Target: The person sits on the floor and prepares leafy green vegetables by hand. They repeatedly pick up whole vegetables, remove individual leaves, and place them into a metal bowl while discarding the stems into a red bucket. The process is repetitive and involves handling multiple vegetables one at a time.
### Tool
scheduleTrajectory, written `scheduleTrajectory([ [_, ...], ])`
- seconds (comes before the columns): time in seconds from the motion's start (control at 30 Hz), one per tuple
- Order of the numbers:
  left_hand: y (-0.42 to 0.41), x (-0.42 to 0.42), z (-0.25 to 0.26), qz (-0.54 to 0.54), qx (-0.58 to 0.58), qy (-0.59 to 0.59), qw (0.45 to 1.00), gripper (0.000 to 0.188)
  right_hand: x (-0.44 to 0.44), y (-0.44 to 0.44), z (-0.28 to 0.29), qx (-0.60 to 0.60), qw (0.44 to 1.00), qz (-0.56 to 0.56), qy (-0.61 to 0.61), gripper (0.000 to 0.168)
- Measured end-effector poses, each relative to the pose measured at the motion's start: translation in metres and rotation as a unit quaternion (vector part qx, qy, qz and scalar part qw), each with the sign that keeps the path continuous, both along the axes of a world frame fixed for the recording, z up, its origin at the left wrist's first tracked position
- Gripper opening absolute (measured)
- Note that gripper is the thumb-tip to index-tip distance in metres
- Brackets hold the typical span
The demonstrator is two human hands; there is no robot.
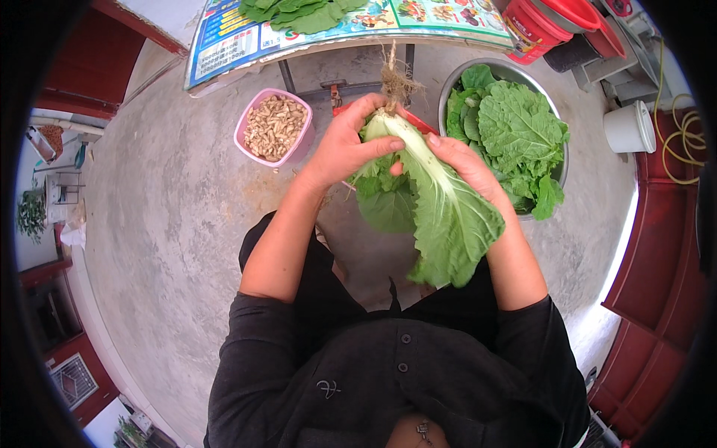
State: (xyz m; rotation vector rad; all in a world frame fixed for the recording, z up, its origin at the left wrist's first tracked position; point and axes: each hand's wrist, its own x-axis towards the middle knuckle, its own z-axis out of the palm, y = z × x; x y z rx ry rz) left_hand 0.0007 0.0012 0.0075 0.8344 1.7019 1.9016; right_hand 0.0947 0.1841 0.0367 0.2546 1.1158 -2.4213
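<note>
A leafy cabbage plant [434, 168] hangs between my hands, its roots [399, 84] pointing up and away from me and its leaves drooping toward my lap. My left hand [358, 140] grips the plant near the root end, thumb lying across the pale stalk. On the other side, my right hand [465, 165] has its thumb and fingers on a broad outer leaf. To the right, a metal basin [562, 168] holds a heap of loose green leaves [518, 126]. Something red [420, 123] shows partly behind the plant, mostly hidden.
A pink plastic tub [240, 131] of unshelled peanuts [276, 126] sits on the concrete floor [168, 196]. Ahead is a low table [229, 61] with a printed cover and green leaves [305, 14]. Red buckets [535, 33], a white bucket [627, 131] and a yellow hose [669, 145] stand right.
</note>
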Motion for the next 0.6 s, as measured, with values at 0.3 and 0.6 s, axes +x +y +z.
scheduleTrajectory([
  [0.3, -0.002, -0.004, -0.005, -0.006, 0.046, 0.007, 0.999, 0.048, 0.009, -0.014, -0.017, -0.17, 0.984, 0.043, -0.026, 0.042],
  [0.6, 0.0, -0.002, -0.003, -0.016, 0.078, -0.105, 0.991, 0.048, 0.007, -0.02, -0.023, -0.038, 0.999, -0.014, 0.01, 0.038],
])
